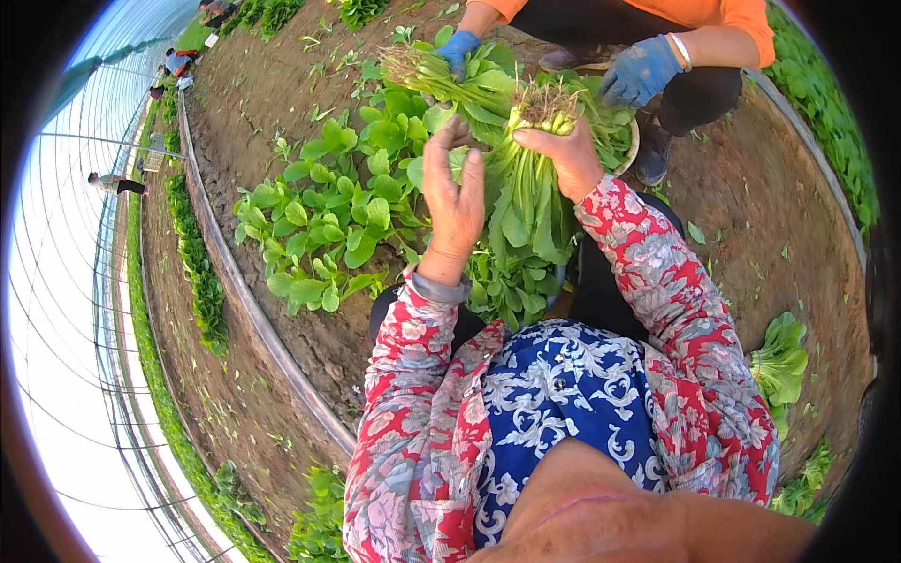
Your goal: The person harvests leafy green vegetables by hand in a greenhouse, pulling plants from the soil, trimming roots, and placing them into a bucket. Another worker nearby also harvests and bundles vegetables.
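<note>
My right hand (566, 156) grips a bunch of leafy greens (529, 190) just below the roots, which point away from me while the leaves hang toward my lap. Soil clings to the thin roots. My left hand (452, 193) is raised beside the bunch with its fingers apart and holds nothing. More cut or pulled greens (517, 281) lie beneath the bunch, between my knees. Left of my left hand, a patch of leafy plants (338, 211) stands in the soil.
Opposite me, a person in an orange top (676, 14) and blue gloves (640, 70) holds another bunch of greens (450, 77). A container rim (631, 149) shows beside that person's foot. A long pipe or edging (246, 302) crosses the soil at left. Several people work farther off.
</note>
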Demonstrator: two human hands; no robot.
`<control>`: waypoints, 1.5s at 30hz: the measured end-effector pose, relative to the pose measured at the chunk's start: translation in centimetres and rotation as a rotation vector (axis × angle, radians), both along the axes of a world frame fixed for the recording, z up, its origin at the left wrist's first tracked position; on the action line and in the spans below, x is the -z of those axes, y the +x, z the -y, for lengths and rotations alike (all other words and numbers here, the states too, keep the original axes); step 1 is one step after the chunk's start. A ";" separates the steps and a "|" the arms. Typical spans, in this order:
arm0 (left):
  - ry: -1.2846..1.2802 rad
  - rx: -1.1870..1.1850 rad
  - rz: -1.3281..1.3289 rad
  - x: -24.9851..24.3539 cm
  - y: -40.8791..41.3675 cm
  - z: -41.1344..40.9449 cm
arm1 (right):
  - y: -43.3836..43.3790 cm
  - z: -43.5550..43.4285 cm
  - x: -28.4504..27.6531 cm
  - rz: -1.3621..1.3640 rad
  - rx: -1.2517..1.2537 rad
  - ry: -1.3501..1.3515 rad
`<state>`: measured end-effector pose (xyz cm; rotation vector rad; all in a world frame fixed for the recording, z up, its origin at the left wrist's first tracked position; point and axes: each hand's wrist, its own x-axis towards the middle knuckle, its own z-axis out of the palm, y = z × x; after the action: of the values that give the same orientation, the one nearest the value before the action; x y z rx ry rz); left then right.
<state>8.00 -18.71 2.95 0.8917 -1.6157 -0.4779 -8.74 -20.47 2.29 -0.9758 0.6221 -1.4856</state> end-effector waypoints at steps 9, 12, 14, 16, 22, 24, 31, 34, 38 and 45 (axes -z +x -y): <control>0.020 0.035 0.045 -0.8 -1.6 0.8 | -0.1 0.3 1.0 -0.024 0.030 -0.091; 0.009 0.031 0.064 -0.9 -1.7 1.1 | -0.1 0.3 1.1 -0.187 0.101 -0.125; 0.019 0.046 0.089 -0.7 -1.3 1.3 | -0.2 0.3 1.1 -0.293 0.137 -0.158; 0.047 0.068 0.148 -0.1 -0.1 1.5 | -0.3 0.3 0.9 -0.330 0.184 -0.184; 0.151 -0.205 0.124 2.7 6.1 7.0 | -3.2 1.9 -2.0 -0.779 0.613 -0.502; 0.223 -0.191 0.111 3.8 7.0 9.6 | -4.2 3.3 -3.8 -0.973 0.738 -0.546; 0.258 -0.058 -0.034 5.2 4.7 13.0 | -3.5 8.6 -7.7 -1.233 1.001 -0.974; 0.217 0.041 -0.124 4.0 3.3 12.9 | -2.1 9.9 -7.1 -1.295 0.942 -0.965; 0.270 0.131 -0.084 2.0 1.3 12.6 | -0.6 10.9 -5.8 -1.282 0.898 -0.893; 0.144 0.066 0.108 0.3 -0.5 11.6 | 0.3 10.1 -3.8 -1.161 0.915 -0.710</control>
<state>7.49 -30.29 2.66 0.9874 -1.7301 -0.6073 -8.43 -30.60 6.09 -2.3784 1.5635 -1.8626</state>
